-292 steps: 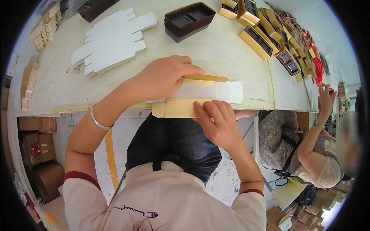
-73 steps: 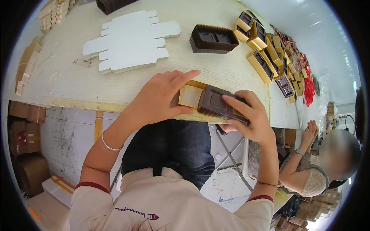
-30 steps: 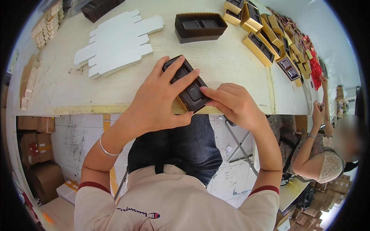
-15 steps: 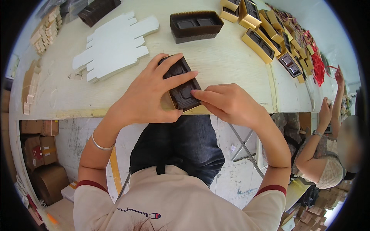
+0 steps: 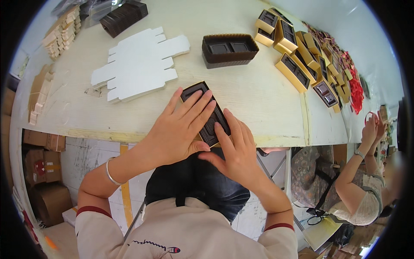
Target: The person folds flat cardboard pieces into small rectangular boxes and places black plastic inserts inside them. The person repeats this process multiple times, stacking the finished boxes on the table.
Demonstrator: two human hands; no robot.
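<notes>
On the pale wooden counter [image 5: 267,116], an open gold cardboard box [image 5: 217,100] lined with a dark brown plastic tray [image 5: 209,131] lies nearer the person than the stack of flat white cut-out cartons [image 5: 140,64], and to its right. The biggest risk is the box tipping off the counter's near edge, if either hand pushes it bodyward. Lesser: uneven pressure could dent the tray or bow the walls. The left hand [image 5: 181,129] grasps the box, fingers spread across the tray; the right hand [image 5: 237,151], not closed around anything, rests its fingertips there. Counted: one counter; one heap of tray-filled gold boxes [image 5: 293,73], well right of the white stack, too overlapped to number; one white stack; two nests of ribbed brown trays, one right of it [image 5: 230,51], one beyond it [image 5: 124,18]; one box between two hands.
</notes>
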